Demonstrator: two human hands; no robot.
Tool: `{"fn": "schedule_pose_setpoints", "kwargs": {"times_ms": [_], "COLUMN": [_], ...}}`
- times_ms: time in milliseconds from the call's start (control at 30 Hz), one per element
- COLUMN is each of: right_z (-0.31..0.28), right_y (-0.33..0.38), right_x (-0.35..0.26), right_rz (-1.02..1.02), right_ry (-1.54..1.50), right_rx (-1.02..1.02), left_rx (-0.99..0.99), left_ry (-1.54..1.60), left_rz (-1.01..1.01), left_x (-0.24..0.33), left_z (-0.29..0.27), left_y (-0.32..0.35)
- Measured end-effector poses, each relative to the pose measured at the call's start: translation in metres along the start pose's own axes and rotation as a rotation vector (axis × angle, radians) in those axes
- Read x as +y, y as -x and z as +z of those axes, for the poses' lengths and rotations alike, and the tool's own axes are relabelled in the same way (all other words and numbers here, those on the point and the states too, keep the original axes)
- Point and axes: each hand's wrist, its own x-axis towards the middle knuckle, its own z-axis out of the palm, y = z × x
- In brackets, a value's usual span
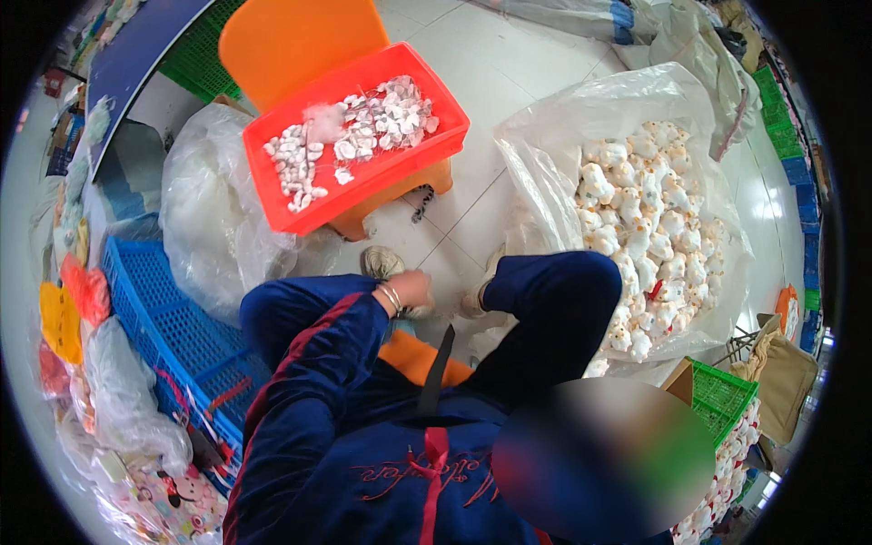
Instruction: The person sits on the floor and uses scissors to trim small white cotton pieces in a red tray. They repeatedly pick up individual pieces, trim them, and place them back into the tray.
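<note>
My left hand (413, 291), with thin bangles at the wrist, reaches down between my knees toward the tiled floor, just right of my pale shoe (381, 262). Its fingers are curled, and I cannot tell whether they hold anything. My right hand is hidden behind my dark blue sleeve and knee (554, 304). Ahead of me a red tray (363, 186) with several small white pieces rests on an orange stool (291, 41). To my right a big clear plastic bag (581, 113) is full of white plush toys (640, 227).
A clear bag of white stuffing (213, 218) leans left of the stool. A blue crate (168, 318) stands at my left beside bagged colourful toys (73, 309). A green crate (722, 391) sits at the lower right above more white toys.
</note>
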Motion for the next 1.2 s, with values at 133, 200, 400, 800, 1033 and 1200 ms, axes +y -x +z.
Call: {"fn": "schedule_pose_setpoints", "kwargs": {"times_ms": [133,200,400,800,1033,1200], "right_z": [0.014,0.001,0.065,0.086,0.026,-0.076], "right_y": [-0.055,-0.057,-0.08,-0.077,0.022,0.093], "right_x": [-0.056,-0.065,-0.008,0.002,0.064,0.139], "right_rz": [0.001,0.078,-0.57,-0.31,0.053,0.393], "right_ry": [-0.108,-0.187,0.703,0.437,0.353,0.459], "right_rx": [-0.168,-0.175,0.367,-0.071,-0.008,0.089], "left_rx": [0.4,0.582,0.623,0.497,0.238,0.499], "left_ry": [-0.008,0.035,0.087,0.189,0.896,0.989], "left_rz": [-0.259,-0.219,-0.203,-0.266,-0.221,-0.145], "left_x": [-0.089,-0.105,-0.143,-0.121,-0.055,-0.027], "left_z": [0.001,-0.015,-0.002,0.042,0.023,-0.006], "left_y": [-0.11,-0.146,-0.223,-0.217,-0.103,-0.033]}}
